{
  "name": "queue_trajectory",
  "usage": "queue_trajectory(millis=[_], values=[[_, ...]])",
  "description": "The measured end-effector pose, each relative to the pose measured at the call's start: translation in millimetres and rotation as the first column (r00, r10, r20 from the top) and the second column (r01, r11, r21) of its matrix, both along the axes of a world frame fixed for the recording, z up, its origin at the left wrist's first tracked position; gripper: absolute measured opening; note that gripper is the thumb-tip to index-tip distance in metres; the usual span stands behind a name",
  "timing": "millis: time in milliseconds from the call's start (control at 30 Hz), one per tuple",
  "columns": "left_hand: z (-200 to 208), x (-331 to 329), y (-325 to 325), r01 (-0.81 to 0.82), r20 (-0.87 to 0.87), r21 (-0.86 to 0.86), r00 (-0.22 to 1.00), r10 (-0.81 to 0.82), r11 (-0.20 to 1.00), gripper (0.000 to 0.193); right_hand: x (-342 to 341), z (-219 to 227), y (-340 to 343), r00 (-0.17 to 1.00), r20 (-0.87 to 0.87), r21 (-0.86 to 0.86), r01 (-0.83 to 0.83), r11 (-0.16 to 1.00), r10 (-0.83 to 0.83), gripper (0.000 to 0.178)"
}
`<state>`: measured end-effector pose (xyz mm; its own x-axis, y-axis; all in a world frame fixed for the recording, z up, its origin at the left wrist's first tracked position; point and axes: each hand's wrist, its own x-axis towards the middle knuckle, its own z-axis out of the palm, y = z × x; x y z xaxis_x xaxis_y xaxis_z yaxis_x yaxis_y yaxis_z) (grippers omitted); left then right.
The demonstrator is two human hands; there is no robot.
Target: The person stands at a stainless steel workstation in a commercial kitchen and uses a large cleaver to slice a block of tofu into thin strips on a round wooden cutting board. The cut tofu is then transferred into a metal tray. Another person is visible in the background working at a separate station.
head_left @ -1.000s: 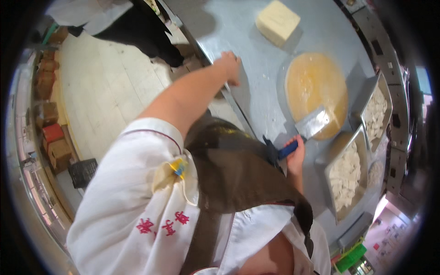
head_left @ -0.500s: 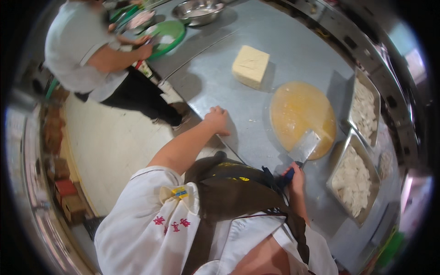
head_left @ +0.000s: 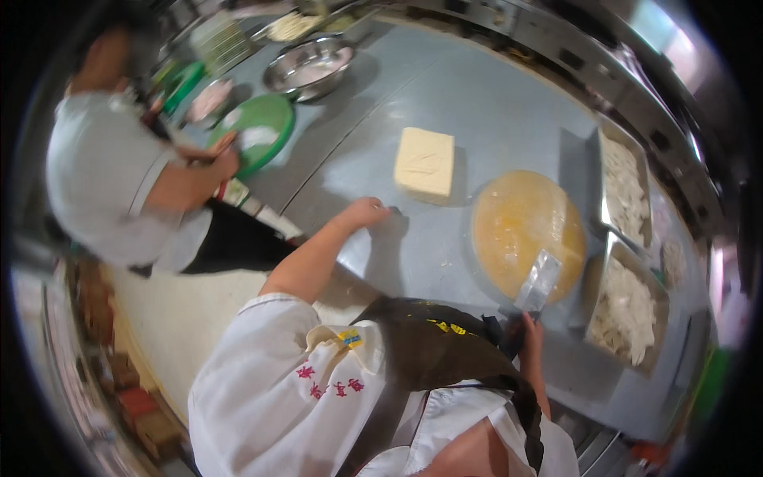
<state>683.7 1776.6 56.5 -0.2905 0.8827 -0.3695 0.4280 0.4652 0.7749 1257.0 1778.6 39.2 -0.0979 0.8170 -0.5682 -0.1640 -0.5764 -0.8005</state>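
My right hand (head_left: 531, 327) is closed round the handle of a cleaver (head_left: 539, 280). Its broad blade lies over the near edge of a round, yellow-brown chopping board (head_left: 517, 226), which looks wet. My left hand (head_left: 367, 212) is over the steel table, to the left of the board, with its fingers curled in. A small dark spot shows at the fingertips; what it is I cannot make out. Beyond that hand sits a large pale-yellow block, tofu by its look (head_left: 425, 163), apart from both hands.
Two steel trays (head_left: 592, 314) of whitish strips stand right of the board. At the left, a co-worker (head_left: 119, 175) works at a round green board (head_left: 274, 127). A steel bowl (head_left: 290, 75) and a bowl of pale pink food (head_left: 211, 103) stand near it.
My view has shifted, so the table sits lower in the picture. My left hand has come off the table's edge, its fingers now curled. The cleaver stays over the board's near edge.
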Motion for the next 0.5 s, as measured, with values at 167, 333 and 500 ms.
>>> queue_trajectory(millis=[167, 333, 500], values=[[29.1, -37.2, 97.8, -0.336, 0.292, 0.154, 0.914, 0.282, 0.929, 0.04, -6.9, 17.5, 0.2, 0.955, 0.294, -0.058, 0.069, 0.996, -0.049, 0.03], [8.9, -126.1, 211.7, -0.392, 0.23, 0.403, 0.918, 0.323, 0.827, 0.042, -23.0, 14.9, 21.9, 0.936, 0.353, -0.046, 0.023, 0.999, -0.005, 0.038], [12.5, -76.8, 295.0, 0.213, -0.112, 0.29, 0.976, -0.188, 0.933, 0.046, -10.9, 20.2, 0.8, 0.883, 0.463, 0.005, 0.08, 0.997, -0.074, 0.036]])
